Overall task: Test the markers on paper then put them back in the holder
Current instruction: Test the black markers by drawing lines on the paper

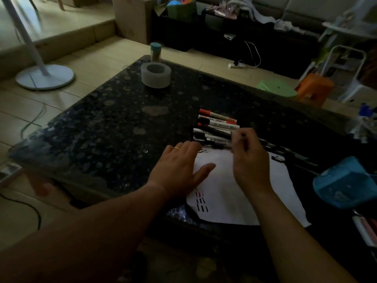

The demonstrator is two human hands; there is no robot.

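A white sheet of paper (230,193) lies at the near edge of the dark stone table (106,119), with short black and red test strokes (201,202) at its left side. My left hand (181,168) rests flat on the paper's left edge. My right hand (250,160) hovers over the paper's far edge, its fingers curled round what looks like a thin dark marker. Several red and black markers (217,127) lie side by side just beyond the paper. The round grey holder (156,75) with holes on top stands far back on the table.
A jar with a teal lid (155,50) stands behind the holder. More dark markers (289,155) lie to the right of the paper. A blue container (344,185) sits at the table's right. A fan base (44,77) and stools stand on the floor.
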